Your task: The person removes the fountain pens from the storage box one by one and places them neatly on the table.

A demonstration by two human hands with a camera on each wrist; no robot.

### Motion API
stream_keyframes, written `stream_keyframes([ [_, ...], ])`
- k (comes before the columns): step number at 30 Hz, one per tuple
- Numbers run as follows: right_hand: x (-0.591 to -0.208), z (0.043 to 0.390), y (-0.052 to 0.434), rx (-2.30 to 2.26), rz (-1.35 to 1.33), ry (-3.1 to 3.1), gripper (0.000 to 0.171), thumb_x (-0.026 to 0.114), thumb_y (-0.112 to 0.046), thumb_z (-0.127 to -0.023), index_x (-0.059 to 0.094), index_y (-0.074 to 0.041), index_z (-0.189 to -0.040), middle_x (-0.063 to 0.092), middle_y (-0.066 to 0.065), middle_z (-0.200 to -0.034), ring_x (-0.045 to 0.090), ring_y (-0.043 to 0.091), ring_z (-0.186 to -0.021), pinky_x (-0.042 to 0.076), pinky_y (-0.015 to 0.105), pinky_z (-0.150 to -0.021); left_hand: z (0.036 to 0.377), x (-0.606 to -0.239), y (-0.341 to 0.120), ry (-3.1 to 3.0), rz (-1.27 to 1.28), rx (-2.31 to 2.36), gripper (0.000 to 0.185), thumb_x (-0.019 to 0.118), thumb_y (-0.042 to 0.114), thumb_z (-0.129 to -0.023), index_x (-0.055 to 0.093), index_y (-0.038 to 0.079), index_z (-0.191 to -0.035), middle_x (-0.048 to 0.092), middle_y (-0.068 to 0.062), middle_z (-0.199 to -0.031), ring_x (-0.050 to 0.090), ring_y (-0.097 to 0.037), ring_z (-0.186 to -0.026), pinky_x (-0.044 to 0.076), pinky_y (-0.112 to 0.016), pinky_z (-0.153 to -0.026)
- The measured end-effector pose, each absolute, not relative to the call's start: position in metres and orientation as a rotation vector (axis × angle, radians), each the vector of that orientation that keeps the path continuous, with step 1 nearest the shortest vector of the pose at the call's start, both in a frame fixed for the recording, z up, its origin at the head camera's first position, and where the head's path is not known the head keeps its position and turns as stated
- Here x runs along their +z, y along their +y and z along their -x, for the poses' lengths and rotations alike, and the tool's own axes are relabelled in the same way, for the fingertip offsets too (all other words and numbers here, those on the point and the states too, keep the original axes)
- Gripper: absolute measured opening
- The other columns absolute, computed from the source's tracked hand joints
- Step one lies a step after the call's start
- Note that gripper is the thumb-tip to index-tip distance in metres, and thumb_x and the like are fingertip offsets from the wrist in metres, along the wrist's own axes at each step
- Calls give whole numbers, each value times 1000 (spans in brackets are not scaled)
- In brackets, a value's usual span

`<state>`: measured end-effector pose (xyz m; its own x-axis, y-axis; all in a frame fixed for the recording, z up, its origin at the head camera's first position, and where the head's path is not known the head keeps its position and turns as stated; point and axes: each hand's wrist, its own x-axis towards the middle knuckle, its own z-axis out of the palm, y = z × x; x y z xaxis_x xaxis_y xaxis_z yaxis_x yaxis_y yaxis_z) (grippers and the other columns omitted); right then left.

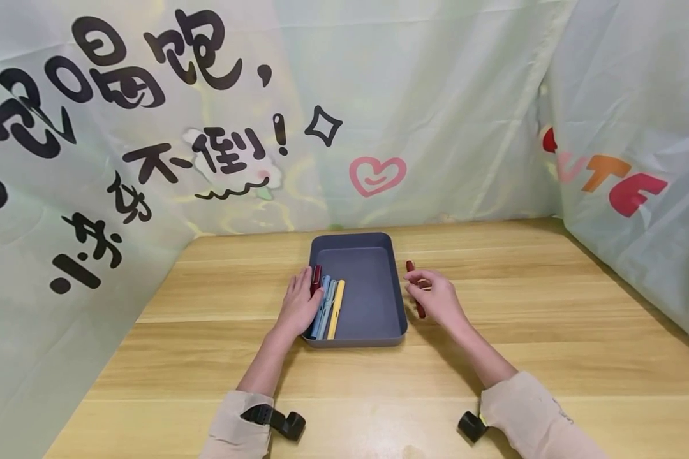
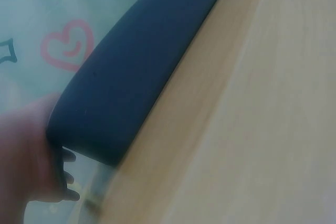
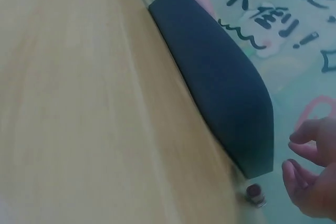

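Note:
A dark blue-grey tray stands on the table. My left hand holds its left wall, fingers along the outside and thumb over the inside. Several pens lie along that side within the tray: a dark red pen, blue ones and a yellow pen. To the right of the tray, another dark red pen lies on the wood; its end shows in the right wrist view. Over this pen hovers my right hand, fingers loosely bent and a gap between thumb and fingers. The left wrist view shows the tray's front wall.
The wooden table runs back to a printed cloth curtain with lettering and a pink heart. Another curtain hangs at the right side. Small black wrist cameras sit at both sleeves.

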<state>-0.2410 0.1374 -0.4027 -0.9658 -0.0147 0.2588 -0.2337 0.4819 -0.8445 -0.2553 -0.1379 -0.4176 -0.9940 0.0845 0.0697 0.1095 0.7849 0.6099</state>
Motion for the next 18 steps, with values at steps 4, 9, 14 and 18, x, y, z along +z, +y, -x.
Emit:
stream_keyframes([
  [4, -393, 239, 130, 1494, -283, -2531, 18, 64, -5, -84, 67, 0, -101, 61, 13, -94, 58, 25, -81, 48, 30, -64, 256, -418, -139, -2926, 153, -1012, 62, 39, 33, -97, 15, 5, -147, 13, -15, -151, 6, -36, -136, 9, -51, -106],
  [9, -385, 237, 120, 1512, -373, -2557, 18, 65, -3, -82, 67, 2, -99, 58, 12, -92, 56, 24, -75, 46, 28, -61, 257, -417, -140, -2922, 166, -1007, 62, 39, 32, -97, 15, 4, -147, 14, -16, -150, 6, -37, -135, 9, -51, -106],
  [14, -381, 236, 109, 1472, -470, -2582, 17, 65, -2, -81, 67, 2, -98, 61, 12, -95, 58, 23, -78, 49, 31, -66, 257, -417, -139, -2922, 173, -1001, 62, 39, 32, -97, 15, 4, -147, 14, -16, -150, 6, -37, -135, 9, -51, -107],
  [18, -379, 236, 99, 1421, -523, -2620, 18, 66, -4, -81, 67, 0, -98, 63, 10, -96, 59, 22, -80, 49, 33, -70, 256, -417, -139, -2925, 174, -1004, 62, 39, 32, -97, 15, 4, -147, 14, -16, -150, 6, -37, -135, 9, -51, -106],
])
